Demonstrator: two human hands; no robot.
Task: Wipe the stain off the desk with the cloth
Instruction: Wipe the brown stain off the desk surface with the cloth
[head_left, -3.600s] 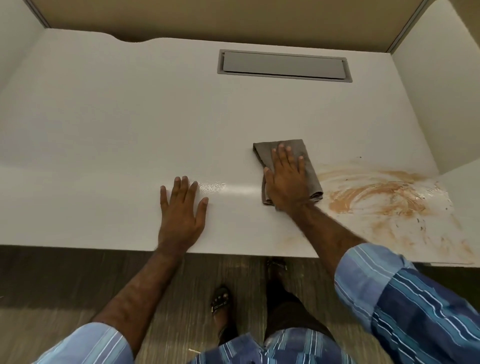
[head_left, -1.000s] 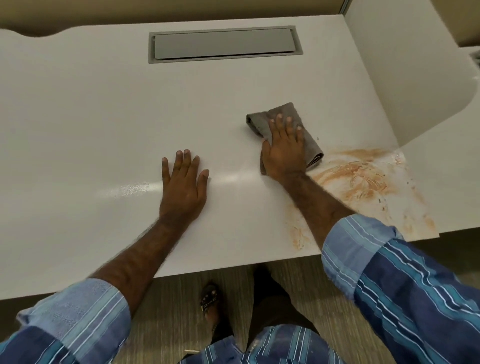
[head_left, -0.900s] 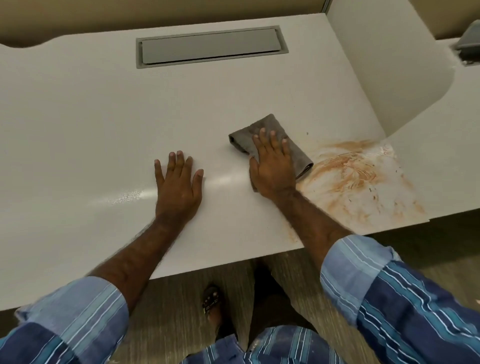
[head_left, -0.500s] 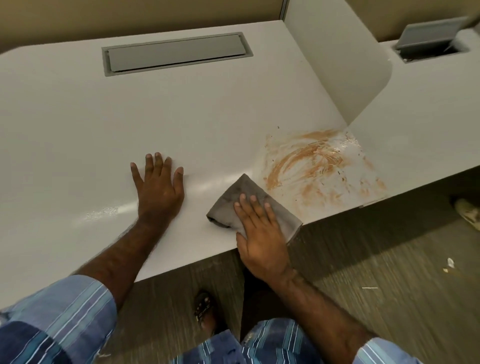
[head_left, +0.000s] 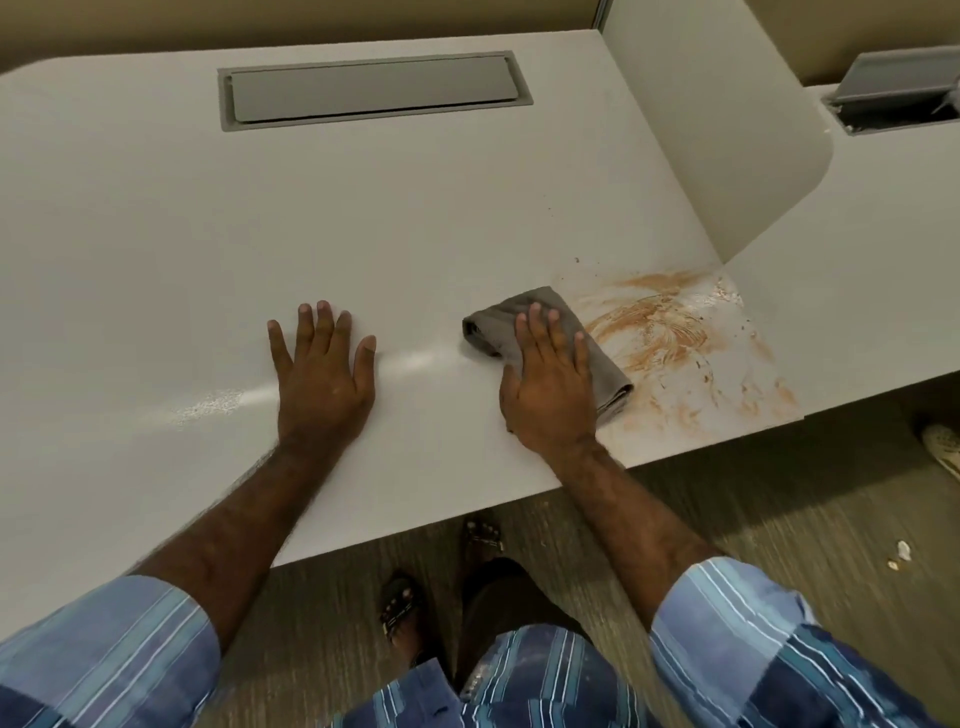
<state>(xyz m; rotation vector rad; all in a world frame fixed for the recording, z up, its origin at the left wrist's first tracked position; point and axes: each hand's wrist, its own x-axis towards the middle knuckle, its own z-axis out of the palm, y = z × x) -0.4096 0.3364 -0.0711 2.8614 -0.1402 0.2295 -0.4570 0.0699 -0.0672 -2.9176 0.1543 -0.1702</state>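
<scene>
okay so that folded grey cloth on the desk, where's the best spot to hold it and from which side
Probably from above, as the right hand does now: palm flat on the near half of the folded grey cloth, fingers spread toward its far end. It lies flat on the white desk, so pressing down suits it better than pinching an edge, and its right side already touches the orange-brown stain.

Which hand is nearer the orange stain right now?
Right. The right hand presses the cloth flat at the stain's left edge; the left hand rests flat on the desk, farther left, apart from both.
</scene>
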